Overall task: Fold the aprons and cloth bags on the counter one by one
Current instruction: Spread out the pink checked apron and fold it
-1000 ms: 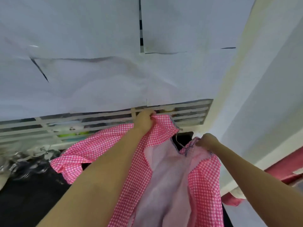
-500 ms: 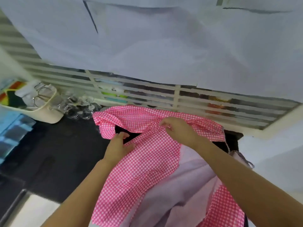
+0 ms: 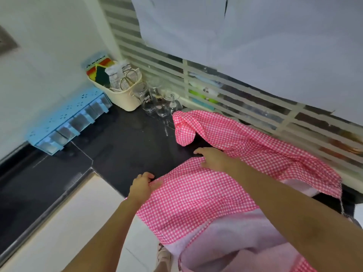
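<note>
Shifted to the pink gingham apron's [image 3: 196,195] side edge, left hand [image 3: 141,186] pinches it; right hand [image 3: 214,160], just beyond, presses spread flat. Best to smooth outward before folding.

Pink-and-white gingham apron [image 3: 198,195], pale pink panel at the near end. Lies rumpled across the black surface [image 3: 121,148], far-left corner curled over itself, near end hanging off the front edge.

The lower part of the pink checked apron [image 3: 196,193] is cut off by the bottom edge. The glasses [image 3: 157,104] are blurred and cannot be counted.
</note>
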A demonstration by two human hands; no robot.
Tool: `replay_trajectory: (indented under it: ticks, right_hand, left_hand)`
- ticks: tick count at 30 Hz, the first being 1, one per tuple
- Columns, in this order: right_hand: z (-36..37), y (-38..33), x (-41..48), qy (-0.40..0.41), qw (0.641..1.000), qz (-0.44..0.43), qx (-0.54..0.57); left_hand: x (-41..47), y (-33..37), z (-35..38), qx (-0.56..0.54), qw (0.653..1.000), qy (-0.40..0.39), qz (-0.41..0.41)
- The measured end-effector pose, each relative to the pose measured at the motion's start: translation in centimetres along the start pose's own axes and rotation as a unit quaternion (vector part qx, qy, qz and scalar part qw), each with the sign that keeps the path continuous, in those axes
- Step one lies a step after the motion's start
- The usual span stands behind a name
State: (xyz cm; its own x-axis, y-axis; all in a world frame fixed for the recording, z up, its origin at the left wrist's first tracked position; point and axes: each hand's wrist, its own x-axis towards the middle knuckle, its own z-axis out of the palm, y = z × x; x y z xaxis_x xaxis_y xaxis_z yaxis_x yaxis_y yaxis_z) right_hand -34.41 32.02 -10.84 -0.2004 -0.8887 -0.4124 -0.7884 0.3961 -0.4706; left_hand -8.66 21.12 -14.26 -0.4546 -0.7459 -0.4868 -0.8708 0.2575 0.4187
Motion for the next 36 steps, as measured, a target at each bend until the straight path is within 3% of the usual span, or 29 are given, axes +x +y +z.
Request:
replay_trajectory:
  ticks: [3, 5, 9, 11, 13, 16, 19, 21, 24, 28, 30, 33, 36]
  right_hand:
    - [1.5, 0.4, 0.8, -0.025, 0.995, 0.036, -0.092]
    - [2.1, 0.7, 1.1, 0.005, 0.991, 0.039, -0.126]
    - [0.1, 0.7, 0.4, 0.096, 0.994, 0.034, 0.040]
    - [-2.7, 0.2, -0.7, 0.113, 0.990, 0.048, 0.076]
    - [-5.8, -0.2, -1.7, 0.159, 0.985, 0.051, 0.050]
    - [-10.1, 0.1, -2.9, 0.233, 0.967, 0.101, 0.010]
    - [-13.4, 1.4, -4.2, 0.268, 0.954, 0.131, 0.011]
    - [-14.6, 2.0, -5.0, 0.216, 0.970, 0.112, 0.010]
    - [-15.8, 2.4, -5.4, 0.116, 0.986, 0.118, 0.031]
    - [-18.0, 2.2, -5.2, 0.025, 0.985, 0.172, 0.000]
    - [-17.8, 2.4, -4.2, 0.037, 0.972, 0.221, -0.077]
    - [-14.6, 1.5, -1.8, 0.123, 0.934, 0.298, -0.155]
    - [-9.5, 0.4, -0.3, 0.217, 0.909, 0.282, -0.216]
  left_hand:
    - [0.0, -0.7, -0.5, 0.041, 0.998, -0.045, 0.030]
    - [-0.4, -0.6, -0.6, -0.031, 0.997, -0.048, 0.052]
    - [-1.2, 0.0, -1.9, -0.097, 0.990, -0.035, 0.099]
    - [-1.3, 0.6, -3.4, -0.092, 0.984, -0.073, 0.131]
    - [-1.3, 1.4, -5.5, -0.032, 0.974, -0.159, 0.158]
    - [-0.7, 2.8, -9.1, 0.171, 0.928, -0.306, 0.127]
    - [1.9, 2.9, -13.4, 0.305, 0.880, -0.358, 0.061]
    - [3.9, 2.9, -16.8, 0.346, 0.884, -0.312, 0.046]
    - [7.6, 3.0, -22.0, 0.347, 0.916, -0.192, 0.058]
    - [11.8, 5.2, -26.1, 0.278, 0.953, 0.037, 0.113]
    - [13.0, 6.8, -26.2, 0.232, 0.949, 0.151, 0.152]
    - [14.4, 7.6, -23.5, 0.198, 0.926, 0.284, 0.153]
    - [14.4, 5.7, -18.0, 0.156, 0.954, 0.242, 0.084]
